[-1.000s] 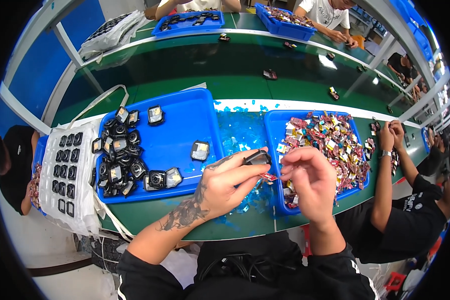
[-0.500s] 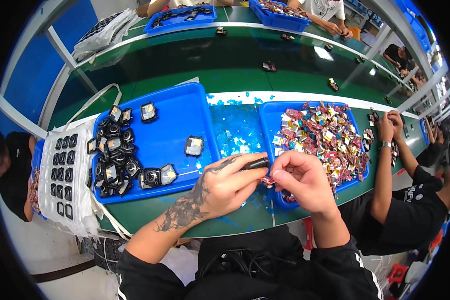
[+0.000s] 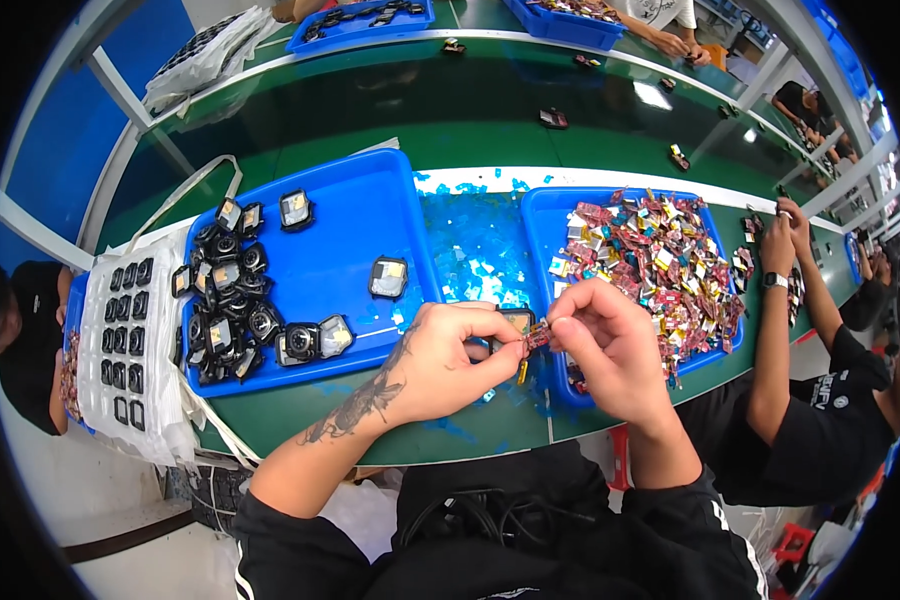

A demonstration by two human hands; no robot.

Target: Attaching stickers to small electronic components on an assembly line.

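Note:
Between my two hands is a small red circuit board, pinched from both sides. My left hand grips its left end between thumb and forefinger; a yellow strip hangs just below. A black square casing shows behind the left fingertips, apparently held in the same hand, partly hidden. My right hand pinches the board's right end with thumb and forefinger. Left of my hands, a blue tray carries piled black casings. On the right, another blue tray is heaped with red circuit boards.
Blue film scraps litter the green table between the trays. A white blister tray of black parts stands far left. Beyond a white ledge runs a green conveyor with scattered parts. A co-worker's arms are close on the right.
My left hand has turned and lowered slightly, so the casing and board show more. Parts on the conveyor have shifted right. The co-worker's hands at right have risen.

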